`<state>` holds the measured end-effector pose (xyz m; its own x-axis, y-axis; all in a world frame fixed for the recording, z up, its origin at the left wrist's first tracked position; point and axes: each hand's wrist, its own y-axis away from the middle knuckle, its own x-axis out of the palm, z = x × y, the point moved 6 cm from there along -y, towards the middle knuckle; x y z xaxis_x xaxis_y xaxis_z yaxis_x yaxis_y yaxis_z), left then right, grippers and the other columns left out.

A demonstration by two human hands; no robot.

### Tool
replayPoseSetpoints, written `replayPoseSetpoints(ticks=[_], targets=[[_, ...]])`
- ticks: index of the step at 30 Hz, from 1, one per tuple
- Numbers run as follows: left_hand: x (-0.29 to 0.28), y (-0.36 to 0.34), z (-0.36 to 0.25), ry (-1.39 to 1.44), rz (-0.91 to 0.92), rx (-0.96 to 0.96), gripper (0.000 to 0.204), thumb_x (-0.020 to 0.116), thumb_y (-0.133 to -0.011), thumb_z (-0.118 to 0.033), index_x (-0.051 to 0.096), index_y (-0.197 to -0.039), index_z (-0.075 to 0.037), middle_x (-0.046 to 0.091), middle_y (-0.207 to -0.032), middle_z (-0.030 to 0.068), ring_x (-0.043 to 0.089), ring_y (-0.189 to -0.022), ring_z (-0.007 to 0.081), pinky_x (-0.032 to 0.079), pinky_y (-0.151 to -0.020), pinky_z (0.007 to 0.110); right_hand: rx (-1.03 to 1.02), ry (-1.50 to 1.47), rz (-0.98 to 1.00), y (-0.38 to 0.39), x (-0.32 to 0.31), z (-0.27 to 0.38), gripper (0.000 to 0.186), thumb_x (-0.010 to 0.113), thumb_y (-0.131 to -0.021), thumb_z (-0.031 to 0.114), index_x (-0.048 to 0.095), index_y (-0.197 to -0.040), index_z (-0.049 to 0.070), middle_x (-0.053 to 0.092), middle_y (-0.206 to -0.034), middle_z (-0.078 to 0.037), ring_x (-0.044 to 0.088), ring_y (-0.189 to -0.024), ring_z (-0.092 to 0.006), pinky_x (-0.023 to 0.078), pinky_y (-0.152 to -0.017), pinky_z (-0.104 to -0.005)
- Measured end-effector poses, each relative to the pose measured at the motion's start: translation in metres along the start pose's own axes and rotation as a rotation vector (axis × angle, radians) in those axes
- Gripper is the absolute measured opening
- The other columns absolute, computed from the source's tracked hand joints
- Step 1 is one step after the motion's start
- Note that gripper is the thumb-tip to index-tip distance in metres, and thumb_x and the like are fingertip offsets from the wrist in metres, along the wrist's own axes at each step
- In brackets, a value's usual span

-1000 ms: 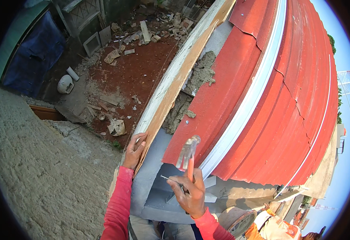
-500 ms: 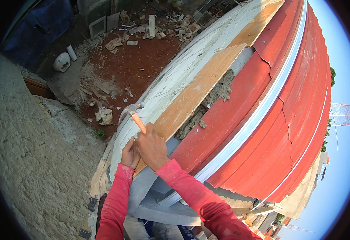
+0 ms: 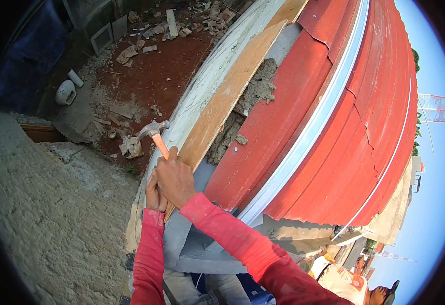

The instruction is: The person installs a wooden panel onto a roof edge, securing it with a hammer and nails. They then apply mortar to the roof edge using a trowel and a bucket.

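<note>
My right hand (image 3: 176, 180) is closed round the orange handle of a claw hammer (image 3: 153, 129), its metal head raised over the outer edge of the roof. My left hand (image 3: 154, 195) is bent beside and partly behind it at the near end of a long plywood strip (image 3: 231, 90), its fingers curled; what they hold is hidden. The strip lies along a whitish edging (image 3: 198, 92). Rough grey mortar (image 3: 260, 84) fills the gap between the strip and red roof sheets (image 3: 265, 147), near a pale metal channel (image 3: 316, 129).
Below left lie a rough wall (image 3: 49, 203), red earth with rubble (image 3: 156, 81), a white rounded object (image 3: 65, 93) and a blue tarp (image 3: 19, 71). At lower right another person (image 3: 342, 279) in a cap and pale top is lower down. A red-and-white mast (image 3: 433, 107) stands beyond the roof.
My right hand has moved up and left onto the plywood beside my left hand, the hammer head swinging out over the edge. The nail seen earlier in my right hand is not visible now.
</note>
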<state>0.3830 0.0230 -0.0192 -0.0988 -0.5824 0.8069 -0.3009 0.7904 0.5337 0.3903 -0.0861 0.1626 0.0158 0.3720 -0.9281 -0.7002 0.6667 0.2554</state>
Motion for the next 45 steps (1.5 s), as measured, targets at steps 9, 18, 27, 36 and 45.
replayPoseSetpoints(ticks=[9,18,27,36,45], targets=[[0.036,0.005,-0.002,0.156,0.016,-0.072,0.047,0.051,-0.107,-0.035,0.050,-0.143,-0.005,0.059,-0.138,0.0079,0.059,-0.124,0.0225,0.047,-0.107,0.038,0.047,-0.032,-0.022,0.002,0.010,-0.009,0.008,0.068,-0.079,0.004,0.071,-0.082,-0.002,0.055,-0.102,-0.017,0.070,-0.083,-0.0285,0.061,-0.060,-0.0364],[0.088,0.011,-0.014,-0.198,-0.207,-0.015,0.042,0.050,-0.108,-0.036,0.054,-0.135,-0.005,0.065,-0.113,0.0058,0.065,-0.101,0.0163,0.054,-0.087,0.031,-0.092,-0.397,-0.116,0.017,-0.092,-0.020,0.054,0.060,-0.089,0.004,0.037,-0.137,-0.001,0.058,-0.098,-0.027,0.068,-0.074,-0.0456,0.055,-0.058,-0.0531],[0.047,0.000,-0.011,-0.115,-0.014,-0.067,0.016,0.044,-0.108,-0.027,0.049,-0.103,-0.012,0.034,-0.076,-0.0055,0.025,-0.060,0.0040,0.022,-0.052,0.020,-0.228,0.044,-0.121,-0.010,-0.150,-0.089,0.018,0.070,-0.091,0.013,0.060,-0.102,0.004,0.064,-0.102,-0.018,0.064,-0.097,-0.0363,0.049,-0.071,-0.0471],[0.058,-0.002,-0.007,-0.281,-0.106,-0.053,0.020,0.046,-0.111,-0.030,0.050,-0.101,-0.014,0.031,-0.070,-0.0076,0.025,-0.057,0.0033,0.022,-0.050,0.020,-0.910,0.336,-0.045,-0.043,-0.178,-0.125,0.013,0.067,-0.085,0.019,0.067,-0.090,0.007,0.067,-0.102,-0.009,0.061,-0.117,-0.0239,0.036,-0.113,-0.0477],[0.048,-0.005,-0.010,-0.410,-0.146,-0.119,0.021,0.047,-0.110,-0.033,0.052,-0.097,-0.017,0.032,-0.067,-0.0081,0.024,-0.053,0.0036,0.020,-0.046,0.023,-0.860,0.242,0.064,-0.075,-0.155,-0.125,0.011,0.068,-0.082,0.012,0.063,-0.087,0.004,0.063,-0.066,-0.004,0.068,-0.074,-0.0225,0.043,-0.083,-0.0366]])
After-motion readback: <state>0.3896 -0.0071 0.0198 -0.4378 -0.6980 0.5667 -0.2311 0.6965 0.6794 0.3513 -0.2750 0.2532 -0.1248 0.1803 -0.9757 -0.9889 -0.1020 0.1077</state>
